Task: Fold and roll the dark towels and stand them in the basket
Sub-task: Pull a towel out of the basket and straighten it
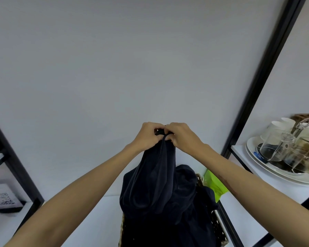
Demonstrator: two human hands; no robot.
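two hands are working at one item: the left hand (147, 135) and the right hand (181, 136) are pressed close together, both pinching the top edge of a dark towel (155, 177) and holding it up in front of the white wall (132, 59).

step in hand, as judged: the towel is being lifted and hung out by its edge, before any fold; no fold or roll is showing yet. it is hanging bunched, its lower part draping down over the basket (219, 229).

next move, as judged: the hands are needing to part along the edge to find the two corners, so that the cloth is opening flat; then it is wanting a bare surface, such as the white shelf top (103, 220) beside the basket, for folding and rolling.

count:
- dark towels: one held; more dark cloth (202, 207) is heaped in the basket, number not tellable.
- woven baskets: one below the hands, only its right rim showing; a second wicker piece (305, 116) is sitting at the far right edge.
- rolled towels standing: none visible.
- green bag or sheet (214, 184): one, just behind the basket.
- white oval tray (275, 175): one, on the right shelf, carrying clear glass jars (276, 145) and white cups (275, 126); at least two cups are showing, the jars overlapping too much to count.
- black frame posts (268, 65): one on each side.
- printed card (2, 198): one, lower left.
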